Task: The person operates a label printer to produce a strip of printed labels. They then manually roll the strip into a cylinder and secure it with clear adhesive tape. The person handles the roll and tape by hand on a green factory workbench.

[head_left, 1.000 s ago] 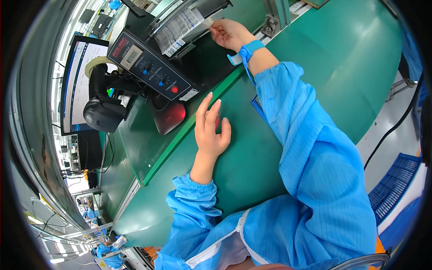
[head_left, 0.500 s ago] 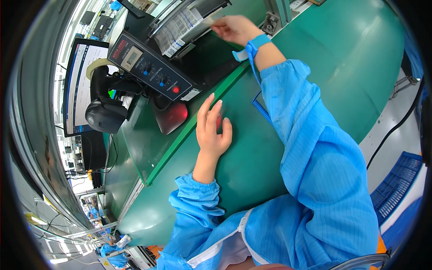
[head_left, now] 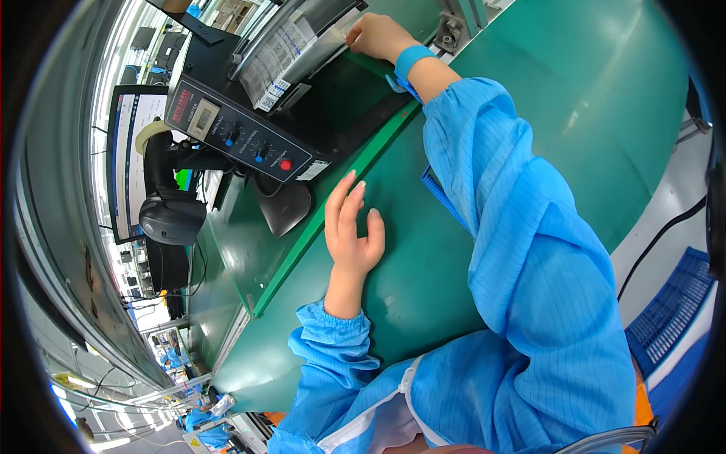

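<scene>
My left hand [head_left: 351,230] lies flat on the green table [head_left: 529,91], fingers apart, holding nothing, next to a raised green rail [head_left: 333,204]. My right hand [head_left: 376,33] reaches far forward with a blue wrist strap [head_left: 409,60] and pinches the edge of a pale sheet [head_left: 349,24] at the mouth of a black machine [head_left: 302,83]. Both arms wear blue sleeves.
The machine's sloped control panel [head_left: 238,129] carries knobs and a red button [head_left: 285,165]. A black handheld scanner on a stand [head_left: 168,212] and a monitor [head_left: 128,166] stand at the left. A blue crate [head_left: 673,303] sits on the floor at the right.
My right hand has stretched further toward the machine's mouth. My left hand has stayed flat on the table.
</scene>
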`<action>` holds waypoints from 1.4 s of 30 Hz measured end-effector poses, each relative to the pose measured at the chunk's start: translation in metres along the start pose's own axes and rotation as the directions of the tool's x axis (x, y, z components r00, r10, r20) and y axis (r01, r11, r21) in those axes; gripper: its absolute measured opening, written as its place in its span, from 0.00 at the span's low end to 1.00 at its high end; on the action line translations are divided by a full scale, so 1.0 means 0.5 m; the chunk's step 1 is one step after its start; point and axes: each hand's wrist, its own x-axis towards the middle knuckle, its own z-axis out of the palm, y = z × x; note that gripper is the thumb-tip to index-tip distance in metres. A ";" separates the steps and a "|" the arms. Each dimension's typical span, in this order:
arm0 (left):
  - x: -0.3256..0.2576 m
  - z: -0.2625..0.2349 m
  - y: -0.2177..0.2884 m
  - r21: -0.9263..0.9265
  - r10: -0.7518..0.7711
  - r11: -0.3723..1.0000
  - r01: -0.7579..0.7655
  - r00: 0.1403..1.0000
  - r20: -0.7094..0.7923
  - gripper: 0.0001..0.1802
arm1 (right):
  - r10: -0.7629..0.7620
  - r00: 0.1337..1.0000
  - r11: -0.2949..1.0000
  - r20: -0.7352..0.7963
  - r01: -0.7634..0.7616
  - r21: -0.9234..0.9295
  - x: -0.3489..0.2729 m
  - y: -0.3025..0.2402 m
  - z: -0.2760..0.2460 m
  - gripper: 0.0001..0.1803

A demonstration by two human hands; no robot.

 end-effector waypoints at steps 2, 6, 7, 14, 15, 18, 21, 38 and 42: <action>0.002 -0.001 0.002 0.001 0.002 1.000 -0.002 1.000 0.006 0.24 | -0.045 0.999 0.998 0.011 0.045 0.037 -0.002 0.007 -0.002 0.11; 0.005 0.005 0.006 -0.022 -0.007 1.000 0.005 0.999 -0.048 0.24 | -0.043 0.999 0.998 0.026 0.042 0.036 -0.004 -0.001 -0.002 0.12; 0.006 0.005 0.007 -0.029 -0.010 1.000 0.008 0.999 -0.050 0.23 | -0.066 0.998 0.998 0.022 0.066 0.021 -0.002 0.000 -0.002 0.11; 0.001 0.003 0.001 -0.025 -0.007 1.000 0.006 0.999 -0.040 0.23 | -0.127 0.990 0.984 0.065 0.134 -0.114 0.005 0.004 0.001 0.10; 0.001 0.002 0.001 -0.029 -0.012 1.000 0.010 0.999 -0.040 0.23 | -0.146 0.988 0.978 0.056 0.153 -0.142 0.004 0.002 0.002 0.10; -0.001 0.001 0.001 -0.028 -0.013 1.000 0.012 0.999 -0.041 0.23 | -0.086 0.992 0.982 0.097 0.101 -0.162 0.005 -0.003 0.001 0.10; 0.002 0.001 0.001 -0.014 0.000 1.000 0.000 0.999 -0.037 0.23 | -0.107 0.992 0.982 0.060 0.115 -0.148 0.004 0.002 0.000 0.09; 0.006 0.002 0.010 -0.014 -0.015 1.000 0.015 1.000 -0.009 0.22 | 0.101 0.995 0.968 0.002 -0.098 0.230 0.034 0.018 0.004 0.11; 0.003 0.001 0.012 -0.011 -0.022 1.000 0.022 1.000 -0.018 0.22 | 0.076 0.994 0.969 0.082 -0.093 0.229 -0.001 -0.006 -0.014 0.12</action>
